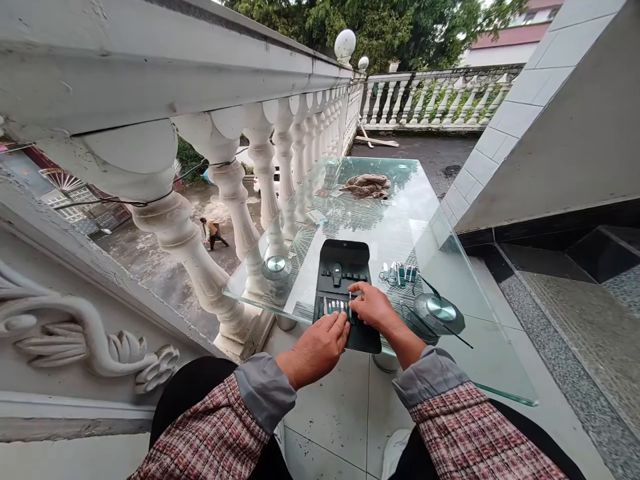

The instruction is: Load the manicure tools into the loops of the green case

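A black tool case (345,253) lies unfolded at the near edge of the glass table, its lower flap reaching past the edge. Slim metal tools (331,305) with teal handles stand in a row of loops, and a dark stubby piece (337,275) sits in the upper half. My left hand (317,347) grips the case's lower left side, fingertips pressed together over the tool row; its thumb is hidden. With thumb and forefinger, my right hand (374,308) pinches a slim metal tool (351,295) at the right end of the row.
Small teal-and-silver pieces (403,273) lie on the glass table (400,230), right of the case. A crumpled brown cloth (367,187) rests farther back. Metal-topped supports (440,308) hold up the glass. A white balustrade (233,190) runs along the left; a person (214,233) is beyond it below.
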### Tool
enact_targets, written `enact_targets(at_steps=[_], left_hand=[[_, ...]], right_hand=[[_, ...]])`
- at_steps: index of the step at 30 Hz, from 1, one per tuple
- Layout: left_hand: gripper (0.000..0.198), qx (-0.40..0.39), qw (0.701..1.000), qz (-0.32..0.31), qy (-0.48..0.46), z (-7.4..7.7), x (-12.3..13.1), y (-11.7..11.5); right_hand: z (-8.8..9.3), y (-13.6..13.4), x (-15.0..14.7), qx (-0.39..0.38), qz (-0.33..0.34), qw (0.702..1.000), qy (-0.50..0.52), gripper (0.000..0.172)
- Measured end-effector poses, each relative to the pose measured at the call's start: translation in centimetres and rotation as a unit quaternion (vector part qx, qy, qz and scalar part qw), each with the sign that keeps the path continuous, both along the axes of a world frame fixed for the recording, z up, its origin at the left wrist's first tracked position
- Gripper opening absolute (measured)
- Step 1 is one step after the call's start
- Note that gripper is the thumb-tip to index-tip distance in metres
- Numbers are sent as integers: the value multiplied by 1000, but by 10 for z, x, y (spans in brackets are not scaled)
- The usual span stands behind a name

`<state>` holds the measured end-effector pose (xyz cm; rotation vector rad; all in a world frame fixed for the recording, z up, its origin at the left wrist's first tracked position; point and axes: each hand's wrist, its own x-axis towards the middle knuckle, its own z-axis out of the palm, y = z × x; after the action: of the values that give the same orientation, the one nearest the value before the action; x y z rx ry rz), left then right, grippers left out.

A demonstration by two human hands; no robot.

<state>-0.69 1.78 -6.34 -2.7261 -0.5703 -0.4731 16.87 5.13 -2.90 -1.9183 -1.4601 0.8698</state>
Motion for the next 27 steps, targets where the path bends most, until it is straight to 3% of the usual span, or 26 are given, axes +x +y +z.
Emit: enact_targets(at_steps=[12, 16, 27], left_hand=[[51, -48, 999, 18, 10, 13, 0, -4], [47, -51, 999, 12, 5, 14, 0, -3], [40, -64, 998, 5, 0, 20, 2, -4]], right_hand=[[13, -13, 5, 33, 77, 992, -89, 20], [12, -14, 7, 36, 87, 990, -102, 14], [9, -17, 4, 46, 82, 991, -101, 19]])
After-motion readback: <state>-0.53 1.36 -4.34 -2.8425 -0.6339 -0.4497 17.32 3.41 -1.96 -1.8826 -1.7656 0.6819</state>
